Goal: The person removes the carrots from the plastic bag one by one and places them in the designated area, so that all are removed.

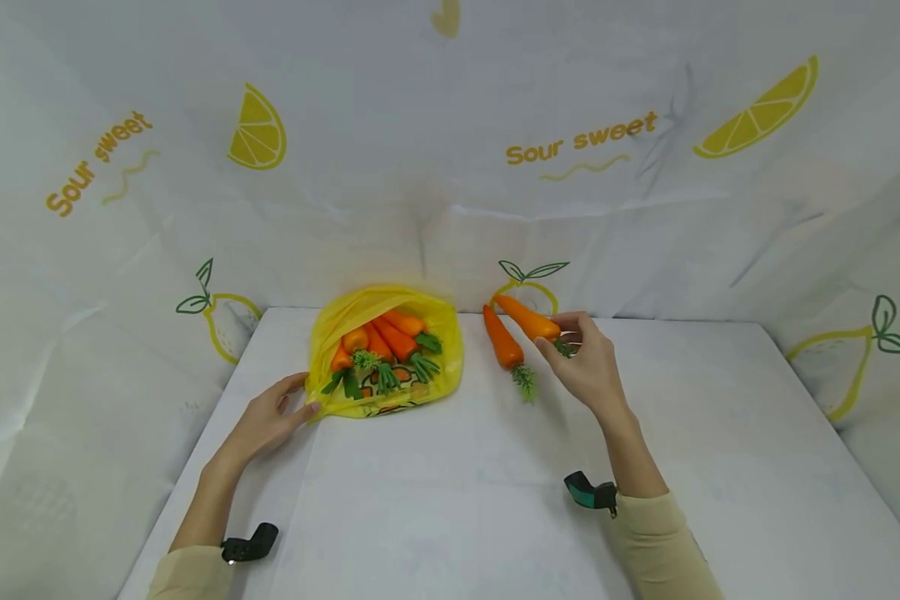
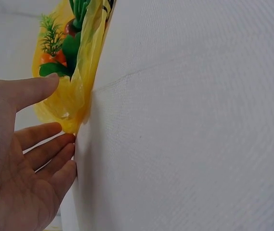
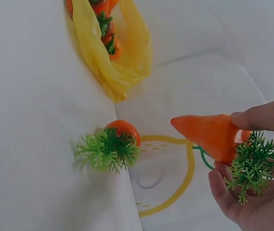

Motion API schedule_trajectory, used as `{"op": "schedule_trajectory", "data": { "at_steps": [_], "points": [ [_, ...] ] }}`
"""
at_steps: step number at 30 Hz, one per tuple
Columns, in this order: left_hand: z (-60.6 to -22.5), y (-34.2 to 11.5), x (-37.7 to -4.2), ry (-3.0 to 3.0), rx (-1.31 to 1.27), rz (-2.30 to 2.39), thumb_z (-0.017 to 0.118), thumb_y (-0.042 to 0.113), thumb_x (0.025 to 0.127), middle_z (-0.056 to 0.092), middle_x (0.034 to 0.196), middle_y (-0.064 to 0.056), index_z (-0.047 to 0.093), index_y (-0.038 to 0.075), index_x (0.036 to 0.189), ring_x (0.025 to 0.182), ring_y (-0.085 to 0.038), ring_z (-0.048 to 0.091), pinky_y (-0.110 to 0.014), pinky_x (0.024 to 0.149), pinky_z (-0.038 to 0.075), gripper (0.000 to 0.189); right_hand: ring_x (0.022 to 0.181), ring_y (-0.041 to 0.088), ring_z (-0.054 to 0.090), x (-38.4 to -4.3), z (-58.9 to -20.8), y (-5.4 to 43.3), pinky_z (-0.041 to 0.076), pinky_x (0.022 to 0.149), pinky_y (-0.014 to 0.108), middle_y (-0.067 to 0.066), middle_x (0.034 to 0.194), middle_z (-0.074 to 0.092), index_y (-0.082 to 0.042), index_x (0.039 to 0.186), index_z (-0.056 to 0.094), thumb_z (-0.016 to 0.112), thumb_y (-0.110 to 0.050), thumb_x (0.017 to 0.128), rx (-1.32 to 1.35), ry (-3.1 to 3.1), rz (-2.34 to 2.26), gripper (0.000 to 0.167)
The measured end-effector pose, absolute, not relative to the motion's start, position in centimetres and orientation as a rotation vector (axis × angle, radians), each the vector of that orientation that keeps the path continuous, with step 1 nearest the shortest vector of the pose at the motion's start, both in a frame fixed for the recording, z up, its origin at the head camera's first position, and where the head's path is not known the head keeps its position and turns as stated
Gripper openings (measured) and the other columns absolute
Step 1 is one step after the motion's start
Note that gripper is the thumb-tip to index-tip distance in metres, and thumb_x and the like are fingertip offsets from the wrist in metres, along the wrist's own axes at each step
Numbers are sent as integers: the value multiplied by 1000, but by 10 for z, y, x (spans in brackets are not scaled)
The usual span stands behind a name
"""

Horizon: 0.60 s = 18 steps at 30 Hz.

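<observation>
My right hand (image 1: 591, 367) grips an orange toy carrot (image 3: 206, 134) near its leafy end, thumb on one side and fingers on the other. The tip points up and to the left in the head view. Below it a second carrot (image 1: 503, 337) lies on the table, its frilly green top (image 3: 110, 149) toward me. My left hand (image 1: 268, 419) is at the left edge of a yellow plastic bag (image 1: 450, 333), thumb and fingers apart with the bag's edge between them in the left wrist view (image 2: 62, 108). Several carrots (image 1: 393, 337) with green tops lie inside the bag's mouth.
A white-covered table (image 1: 435, 500) lies beneath everything. Behind it hangs a white sheet (image 1: 390, 208) printed with lemons and lettering. A black device (image 1: 251, 543) sits at my left wrist, and a black and green one (image 1: 588, 492) at my right.
</observation>
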<state>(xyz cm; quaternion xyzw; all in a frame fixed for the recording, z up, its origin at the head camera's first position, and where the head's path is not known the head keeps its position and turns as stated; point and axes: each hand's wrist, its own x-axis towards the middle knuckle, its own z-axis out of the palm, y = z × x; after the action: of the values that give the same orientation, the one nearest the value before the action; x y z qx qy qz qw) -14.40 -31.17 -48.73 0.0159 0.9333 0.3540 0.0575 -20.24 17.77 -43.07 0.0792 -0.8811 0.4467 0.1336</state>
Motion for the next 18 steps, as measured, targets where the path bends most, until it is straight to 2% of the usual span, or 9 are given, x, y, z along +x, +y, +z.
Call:
{"op": "schedule_trajectory", "data": {
  "at_steps": [3, 6, 8, 9, 11, 14, 16, 18],
  "points": [
    [-487, -312, -144, 2827, 42, 1071, 69, 39, 106, 49, 164, -30, 43, -1, 162, 157, -49, 43, -61, 129, 40, 75, 113, 42, 71, -203, -432, 182, 61, 97, 29, 25, 130, 71, 5, 134, 61, 80, -14, 99, 210, -2561, 1286, 44],
    [-488, -312, -144, 2829, 40, 1064, 69, 39, 106, 49, 165, -30, 43, -2, 163, 157, -49, 43, -60, 129, 40, 75, 114, 41, 71, -204, -435, 186, 49, 90, 7, 25, 132, 71, 4, 136, 61, 80, -15, 99, 192, -2575, 1274, 46],
    [-487, -312, -144, 2831, 44, 1063, 69, 39, 106, 49, 165, -30, 43, -2, 163, 157, -49, 43, -60, 129, 40, 75, 115, 41, 71, -205, -437, 188, 43, 87, 1, 24, 132, 70, 4, 137, 60, 79, -16, 100, 178, -2584, 1270, 46],
    [-487, -312, -144, 2832, 44, 1063, 70, 39, 106, 49, 165, -30, 43, -2, 162, 157, -49, 43, -60, 129, 40, 75, 115, 41, 71, -206, -439, 190, 44, 88, 2, 24, 133, 70, 3, 137, 60, 79, -16, 100, 169, -2591, 1267, 46],
    [-487, -311, -145, 2832, 45, 1067, 70, 39, 106, 49, 165, -30, 43, -2, 162, 157, -49, 43, -61, 129, 40, 75, 116, 41, 70, -208, -442, 192, 52, 94, 13, 24, 132, 70, 3, 137, 59, 78, -17, 101, 154, -2598, 1267, 45],
    [-487, -310, -145, 2830, 48, 1069, 70, 39, 106, 48, 165, -31, 43, -3, 162, 157, -50, 42, -61, 129, 40, 75, 117, 42, 70, -210, -447, 194, 62, 101, 40, 25, 132, 69, 4, 137, 58, 78, -17, 101, 129, -2613, 1271, 46],
    [-487, -310, -144, 2833, 43, 1064, 69, 39, 106, 48, 165, -31, 43, -3, 162, 157, -50, 42, -61, 129, 40, 75, 118, 45, 70, -212, -450, 195, 62, 104, 55, 27, 133, 68, 5, 137, 58, 77, -17, 101, 116, -2622, 1281, 46],
    [-487, -310, -143, 2839, 40, 1051, 69, 40, 106, 48, 165, -30, 43, -2, 162, 157, -50, 42, -61, 129, 41, 75, 120, 47, 69, -213, -453, 195, 61, 106, 60, 28, 133, 68, 5, 137, 57, 77, -17, 101, 101, -2632, 1296, 46]
  ]
}}
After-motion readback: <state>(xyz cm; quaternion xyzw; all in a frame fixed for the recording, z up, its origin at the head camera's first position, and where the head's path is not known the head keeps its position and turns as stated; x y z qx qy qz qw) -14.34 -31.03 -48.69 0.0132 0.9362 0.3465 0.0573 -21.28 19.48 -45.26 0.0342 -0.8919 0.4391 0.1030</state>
